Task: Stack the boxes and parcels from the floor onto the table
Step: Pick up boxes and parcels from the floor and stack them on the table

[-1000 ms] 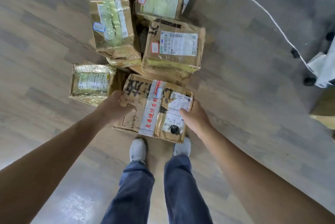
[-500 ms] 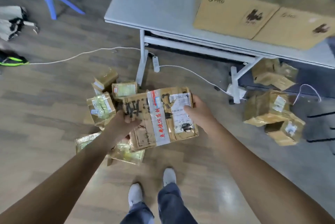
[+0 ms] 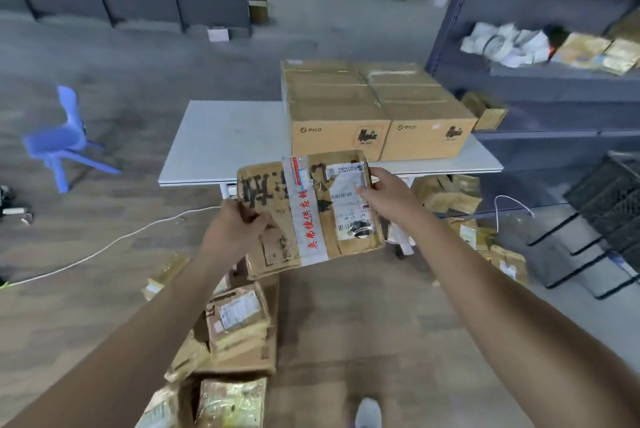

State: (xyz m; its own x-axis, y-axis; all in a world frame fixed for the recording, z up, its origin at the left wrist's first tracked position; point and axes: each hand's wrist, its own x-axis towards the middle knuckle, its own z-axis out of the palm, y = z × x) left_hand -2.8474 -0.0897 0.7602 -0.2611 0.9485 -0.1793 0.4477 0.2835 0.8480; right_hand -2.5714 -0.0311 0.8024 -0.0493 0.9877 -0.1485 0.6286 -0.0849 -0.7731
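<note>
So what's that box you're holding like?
The parcel is a flat, crumpled brown cardboard box with black writing, a white tape strip with red characters and a white label. It is tilted in the air before the table. The left hand grips its left edge, the right hand its right edge.

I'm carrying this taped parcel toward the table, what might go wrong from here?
You could trip: loose parcels lie by your shoe and a white cable crosses the floor. The taped parcel may slip: left hand and right hand grip only its side edges. Large boxes fill the table's right half; aim left.
</note>
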